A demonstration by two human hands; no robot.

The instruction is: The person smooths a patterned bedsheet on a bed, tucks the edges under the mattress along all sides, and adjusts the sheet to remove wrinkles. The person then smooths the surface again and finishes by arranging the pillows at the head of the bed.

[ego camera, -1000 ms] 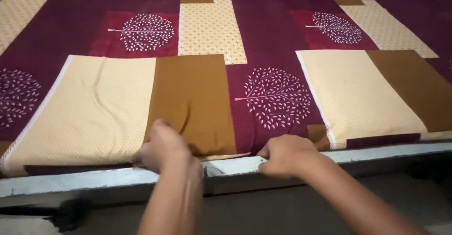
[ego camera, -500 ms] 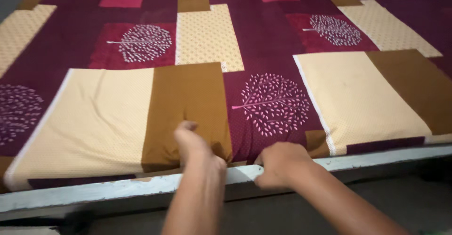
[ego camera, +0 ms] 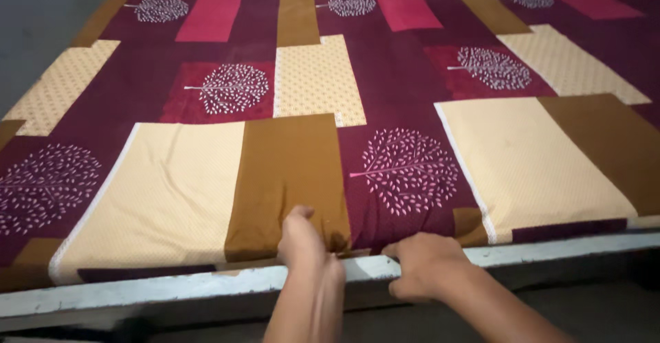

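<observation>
A patterned bedsheet (ego camera: 385, 102) in maroon, cream, brown and pink blocks with white tree prints fills most of the frame, spread flat over a bed. A pale bed frame (ego camera: 172, 288) runs along the lower edge. At lower centre, the left hand (ego camera: 302, 240) pinches the sheet's brown edge, and the right hand (ego camera: 423, 266), fingers curled, grips the edge just beside it

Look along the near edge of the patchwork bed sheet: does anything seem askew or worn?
The maroon, tan and brown patchwork sheet lies flat, puckered only where the left hand presses. The pale painted bed frame rail looks chipped and scuffed.
</observation>
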